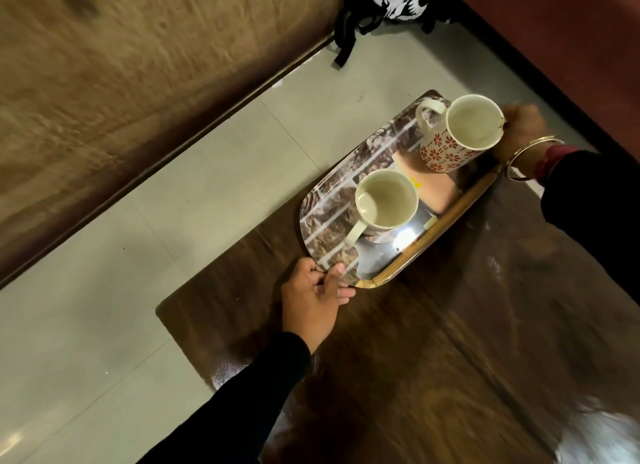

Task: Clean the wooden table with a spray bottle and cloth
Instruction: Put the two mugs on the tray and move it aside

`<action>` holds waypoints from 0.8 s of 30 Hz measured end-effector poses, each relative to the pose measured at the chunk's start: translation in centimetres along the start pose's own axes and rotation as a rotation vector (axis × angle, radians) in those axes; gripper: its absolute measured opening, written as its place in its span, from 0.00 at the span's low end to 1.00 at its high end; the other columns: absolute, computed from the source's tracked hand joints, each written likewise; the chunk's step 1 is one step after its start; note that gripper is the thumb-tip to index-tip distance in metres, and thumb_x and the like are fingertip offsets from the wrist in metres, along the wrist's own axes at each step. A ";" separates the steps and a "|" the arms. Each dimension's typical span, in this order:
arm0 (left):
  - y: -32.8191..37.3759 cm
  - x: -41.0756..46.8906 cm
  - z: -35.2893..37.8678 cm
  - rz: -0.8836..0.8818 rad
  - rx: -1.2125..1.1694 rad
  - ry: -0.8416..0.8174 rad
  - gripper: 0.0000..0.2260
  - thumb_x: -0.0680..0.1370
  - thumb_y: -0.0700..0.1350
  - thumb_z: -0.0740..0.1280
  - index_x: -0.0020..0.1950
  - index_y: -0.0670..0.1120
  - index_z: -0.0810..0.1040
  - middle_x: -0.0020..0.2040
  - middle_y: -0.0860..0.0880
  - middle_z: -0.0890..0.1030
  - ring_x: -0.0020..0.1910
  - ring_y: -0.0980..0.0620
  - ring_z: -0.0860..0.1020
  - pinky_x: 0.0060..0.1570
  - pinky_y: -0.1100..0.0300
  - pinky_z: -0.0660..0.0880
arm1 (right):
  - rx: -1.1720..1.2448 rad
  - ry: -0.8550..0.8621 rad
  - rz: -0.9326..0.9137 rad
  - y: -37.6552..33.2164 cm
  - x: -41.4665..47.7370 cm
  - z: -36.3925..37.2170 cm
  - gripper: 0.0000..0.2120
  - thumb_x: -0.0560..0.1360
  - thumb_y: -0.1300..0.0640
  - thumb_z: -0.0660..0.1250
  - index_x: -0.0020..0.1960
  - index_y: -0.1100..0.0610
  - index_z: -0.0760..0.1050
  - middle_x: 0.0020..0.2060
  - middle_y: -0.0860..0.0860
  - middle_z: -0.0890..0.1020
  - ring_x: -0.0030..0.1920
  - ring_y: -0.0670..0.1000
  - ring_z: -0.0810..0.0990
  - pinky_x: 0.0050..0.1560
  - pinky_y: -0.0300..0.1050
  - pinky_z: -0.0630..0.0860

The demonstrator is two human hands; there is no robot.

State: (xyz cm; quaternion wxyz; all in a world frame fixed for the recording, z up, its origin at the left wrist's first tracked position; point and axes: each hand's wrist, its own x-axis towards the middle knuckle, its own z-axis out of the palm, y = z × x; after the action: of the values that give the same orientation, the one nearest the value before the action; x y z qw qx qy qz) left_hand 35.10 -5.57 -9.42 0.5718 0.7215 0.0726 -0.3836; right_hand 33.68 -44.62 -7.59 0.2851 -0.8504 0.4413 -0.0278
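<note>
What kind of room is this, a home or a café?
Most likely a home living room. A low dark wooden table stands on a tiled floor, two hands lift a tray with two mugs off it, and a black bag lies on the floor.

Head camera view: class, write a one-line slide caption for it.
Both hands, left and right, grip a mirrored tray carrying two empty mugs at the wooden table's corner.

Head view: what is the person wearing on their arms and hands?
Both arms are in long black sleeves. The left hand is bare, with no jewellery visible. The right hand has thin gold-coloured bangles at the wrist, plus a strip of red just above the cuff.
</note>
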 end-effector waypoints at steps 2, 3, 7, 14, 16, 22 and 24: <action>0.0 0.0 0.0 0.005 0.010 0.022 0.04 0.81 0.45 0.70 0.51 0.48 0.75 0.40 0.45 0.87 0.39 0.47 0.88 0.39 0.55 0.84 | 0.089 0.047 0.011 0.3 -0.4 0.7 0.13 0.77 0.64 0.71 0.62 0.59 0.84 0.49 0.50 0.81 0.54 0.47 0.75 0.49 0.44 0.70; -0.1 0.0 0.1 0.006 0.015 0.039 0.04 0.82 0.45 0.69 0.50 0.49 0.75 0.40 0.44 0.86 0.38 0.47 0.88 0.39 0.54 0.85 | 0.125 0.071 0.011 0.7 -0.5 1.1 0.13 0.77 0.63 0.70 0.61 0.58 0.84 0.50 0.49 0.82 0.53 0.46 0.75 0.50 0.45 0.72; 0.0 -0.2 0.1 0.020 0.005 0.125 0.05 0.82 0.46 0.70 0.50 0.49 0.74 0.41 0.42 0.86 0.37 0.47 0.88 0.40 0.51 0.85 | 0.169 0.231 0.096 2.5 -2.1 2.8 0.15 0.79 0.53 0.65 0.63 0.54 0.83 0.54 0.53 0.85 0.50 0.50 0.81 0.52 0.41 0.74; -0.5 -2.2 -1.3 0.349 0.332 0.352 0.11 0.82 0.53 0.66 0.46 0.48 0.74 0.34 0.48 0.80 0.29 0.53 0.79 0.28 0.58 0.75 | 0.050 0.411 -0.021 3.8 -12.7 6.3 0.15 0.82 0.53 0.64 0.64 0.62 0.77 0.58 0.62 0.76 0.59 0.60 0.76 0.61 0.54 0.75; -0.7 -2.9 -2.0 0.489 0.505 0.306 0.14 0.80 0.59 0.64 0.45 0.49 0.73 0.32 0.53 0.75 0.28 0.57 0.74 0.29 0.60 0.72 | -0.088 0.399 0.000 3.7 -15.9 7.2 0.20 0.82 0.49 0.65 0.68 0.59 0.73 0.63 0.61 0.75 0.64 0.61 0.74 0.60 0.57 0.73; -1.6 -4.5 0.1 0.999 0.925 -0.003 0.19 0.78 0.59 0.73 0.51 0.43 0.81 0.43 0.50 0.81 0.42 0.53 0.78 0.41 0.58 0.76 | -0.182 0.290 0.051 3.8 -25.4 8.4 0.26 0.79 0.39 0.63 0.67 0.58 0.74 0.66 0.60 0.76 0.65 0.61 0.75 0.60 0.59 0.73; -1.5 -4.9 1.5 1.046 1.025 -0.114 0.24 0.77 0.62 0.73 0.57 0.41 0.82 0.52 0.46 0.83 0.52 0.47 0.81 0.49 0.53 0.79 | -0.176 0.281 0.073 4.0 -27.9 8.1 0.28 0.78 0.38 0.65 0.69 0.58 0.74 0.66 0.59 0.76 0.66 0.60 0.74 0.61 0.58 0.72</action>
State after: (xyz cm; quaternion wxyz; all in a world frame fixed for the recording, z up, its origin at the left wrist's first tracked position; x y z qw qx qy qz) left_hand 30.16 -4.77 -7.58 0.2738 0.8177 -0.4995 -0.0832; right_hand 16.13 -21.31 -10.67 0.1459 -0.8432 0.5082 -0.0972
